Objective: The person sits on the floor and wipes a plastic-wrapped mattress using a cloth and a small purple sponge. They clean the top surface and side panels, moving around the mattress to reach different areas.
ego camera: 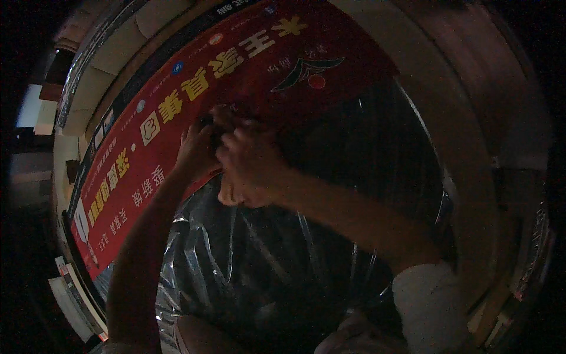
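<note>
A red printed sheet (247, 95) with yellow and white writing and a green emblem runs across the surface before me. Below it lies clear plastic film (247, 261), creased and shiny over something dark. My left hand (196, 148) is near the sheet's lower edge with its fingers bent. My right hand (254, 161) is close beside it on the right, slightly blurred, fingers curled. The fingertips of both meet over a dark spot on the red sheet. In the dim light I cannot make out whether anything is between them.
A pale padded, film-wrapped piece (99, 84) stands along the upper left. Several flat boards or books (77, 305) are stacked at the lower left. A broad brown band (460, 132) curves down the right side. My knees (203, 334) show at the bottom.
</note>
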`<state>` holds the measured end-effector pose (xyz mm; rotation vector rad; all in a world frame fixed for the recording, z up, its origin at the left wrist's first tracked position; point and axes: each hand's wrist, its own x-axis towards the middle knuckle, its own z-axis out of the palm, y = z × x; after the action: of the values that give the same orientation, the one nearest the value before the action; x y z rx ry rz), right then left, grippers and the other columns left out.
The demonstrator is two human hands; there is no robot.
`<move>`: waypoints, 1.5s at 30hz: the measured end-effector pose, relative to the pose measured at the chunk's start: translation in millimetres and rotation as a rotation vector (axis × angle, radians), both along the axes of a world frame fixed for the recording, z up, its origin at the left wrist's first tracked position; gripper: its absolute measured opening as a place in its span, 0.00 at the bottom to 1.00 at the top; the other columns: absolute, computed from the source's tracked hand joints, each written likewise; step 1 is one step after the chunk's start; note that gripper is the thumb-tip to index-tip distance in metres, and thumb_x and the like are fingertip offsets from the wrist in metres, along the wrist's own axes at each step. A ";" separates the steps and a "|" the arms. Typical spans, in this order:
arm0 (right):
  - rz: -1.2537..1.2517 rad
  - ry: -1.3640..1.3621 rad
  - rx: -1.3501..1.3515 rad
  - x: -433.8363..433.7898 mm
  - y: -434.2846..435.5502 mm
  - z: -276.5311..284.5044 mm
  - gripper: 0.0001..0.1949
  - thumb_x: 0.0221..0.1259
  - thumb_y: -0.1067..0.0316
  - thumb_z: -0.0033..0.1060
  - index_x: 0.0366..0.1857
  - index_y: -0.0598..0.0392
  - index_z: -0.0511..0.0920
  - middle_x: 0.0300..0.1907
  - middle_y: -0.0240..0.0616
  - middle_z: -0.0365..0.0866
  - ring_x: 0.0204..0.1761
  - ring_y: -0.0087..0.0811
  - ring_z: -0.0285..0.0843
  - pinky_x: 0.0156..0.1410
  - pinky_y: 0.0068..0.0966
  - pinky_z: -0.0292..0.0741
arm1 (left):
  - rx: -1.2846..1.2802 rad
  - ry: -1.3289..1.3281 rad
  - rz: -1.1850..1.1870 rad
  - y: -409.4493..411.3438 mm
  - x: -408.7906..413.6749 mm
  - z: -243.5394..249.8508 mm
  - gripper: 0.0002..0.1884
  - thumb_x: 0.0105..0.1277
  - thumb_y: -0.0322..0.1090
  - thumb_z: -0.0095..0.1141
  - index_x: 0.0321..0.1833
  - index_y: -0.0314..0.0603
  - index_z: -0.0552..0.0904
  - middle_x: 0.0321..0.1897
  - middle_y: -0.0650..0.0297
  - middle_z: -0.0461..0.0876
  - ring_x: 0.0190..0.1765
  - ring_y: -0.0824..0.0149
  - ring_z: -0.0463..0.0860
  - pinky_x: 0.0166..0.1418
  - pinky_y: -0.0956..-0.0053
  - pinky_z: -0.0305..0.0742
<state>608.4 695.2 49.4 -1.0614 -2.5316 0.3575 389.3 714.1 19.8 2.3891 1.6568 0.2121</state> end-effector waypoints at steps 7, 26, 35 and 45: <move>-0.340 0.644 -0.409 42.6 65.2 1.2 0.11 0.62 0.68 0.51 0.44 0.55 0.81 0.51 0.44 0.80 0.54 0.44 0.79 0.59 0.37 0.77 | -0.309 0.094 0.161 12.7 3.7 1.6 0.38 0.37 0.43 0.75 0.58 0.49 0.77 0.59 0.46 0.70 0.62 0.41 0.70 0.63 0.49 0.73; -0.064 0.109 0.199 23.9 81.5 -28.9 0.10 0.51 0.63 0.61 0.37 0.49 0.80 0.46 0.39 0.78 0.51 0.44 0.76 0.60 0.45 0.73 | -0.463 0.358 0.366 29.4 58.1 31.2 0.33 0.42 0.43 0.74 0.57 0.56 0.79 0.56 0.55 0.72 0.61 0.47 0.72 0.56 0.50 0.79; -0.390 0.054 0.060 152.6 103.3 -36.8 0.14 0.54 0.67 0.59 0.46 0.54 0.80 0.53 0.47 0.76 0.53 0.49 0.75 0.55 0.42 0.76 | -0.423 0.372 0.417 22.9 60.0 38.7 0.31 0.44 0.41 0.74 0.56 0.57 0.79 0.56 0.55 0.73 0.62 0.49 0.72 0.55 0.50 0.79; -0.623 0.157 0.243 224.5 100.6 -83.9 0.23 0.67 0.47 0.46 0.52 0.54 0.78 0.53 0.50 0.77 0.52 0.54 0.75 0.50 0.48 0.77 | -0.456 0.380 0.424 30.4 69.0 44.3 0.27 0.47 0.37 0.71 0.54 0.58 0.81 0.56 0.54 0.74 0.61 0.49 0.74 0.55 0.49 0.79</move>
<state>833.0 795.8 -34.5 -1.5646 -1.9166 -0.0395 458.3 744.5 64.0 1.7981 2.0869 -0.5297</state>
